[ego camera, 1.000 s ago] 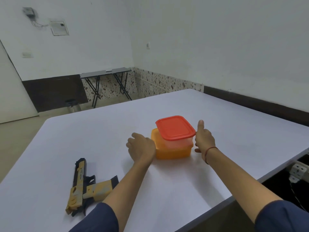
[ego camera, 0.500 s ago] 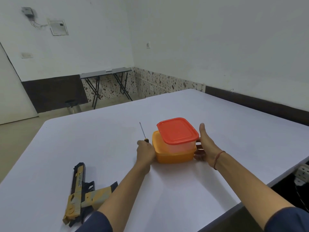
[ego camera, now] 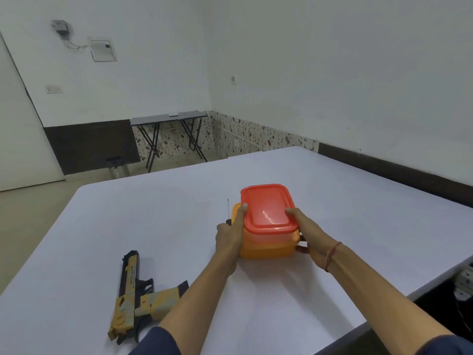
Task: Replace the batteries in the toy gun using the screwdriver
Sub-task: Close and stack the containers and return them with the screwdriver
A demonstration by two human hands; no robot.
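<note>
The left hand [ego camera: 229, 237], gripping the screwdriver [ego camera: 228, 208], and right hand [ego camera: 311, 234] are clasping the lidded tubs [ego camera: 267, 213], the toy gun [ego camera: 135, 295] seemingly lying untouched.

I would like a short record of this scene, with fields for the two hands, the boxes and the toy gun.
Left hand: holds screwdriver, thumb on red lid
Right hand: grips orange box at its right side, thumb on red lid
Clear box: under red lid, stacked on orange box
Toy gun: lies flat on table, near left, untouched
</note>
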